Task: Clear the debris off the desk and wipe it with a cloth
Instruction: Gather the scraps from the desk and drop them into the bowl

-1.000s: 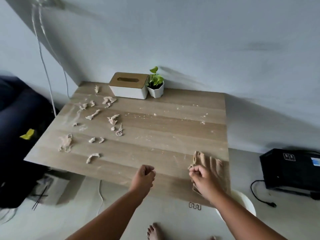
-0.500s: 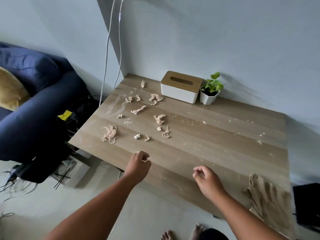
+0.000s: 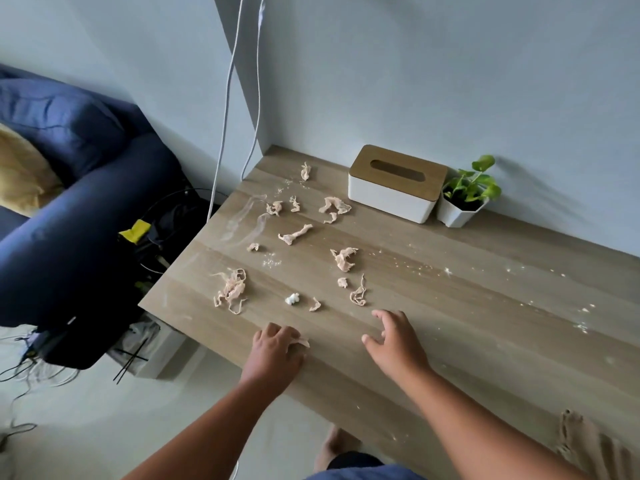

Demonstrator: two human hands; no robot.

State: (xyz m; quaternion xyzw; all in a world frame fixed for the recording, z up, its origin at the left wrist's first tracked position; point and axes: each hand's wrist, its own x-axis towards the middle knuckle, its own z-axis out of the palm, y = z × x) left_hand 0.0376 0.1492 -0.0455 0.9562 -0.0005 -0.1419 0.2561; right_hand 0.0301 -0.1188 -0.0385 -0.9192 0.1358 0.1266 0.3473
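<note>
Wood-grain surface point(image 3: 450, 306) with pinkish scraps point(image 3: 231, 289) strewn in front of the tissue box point(image 3: 394, 188). Left hand point(image 3: 273, 351) is pinching one scrap point(image 3: 300, 342) at the near edge, right hand point(image 3: 398, 341) sits spread beside it, holding nothing. Tan cloth point(image 3: 585, 445) lies way off from the box, at the near right corner.

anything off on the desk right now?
Yes. Crumpled pinkish scraps litter the desk's left half, with white crumbs and smears around them. The cloth hangs over the near right edge. The left hand grips one scrap.
</note>
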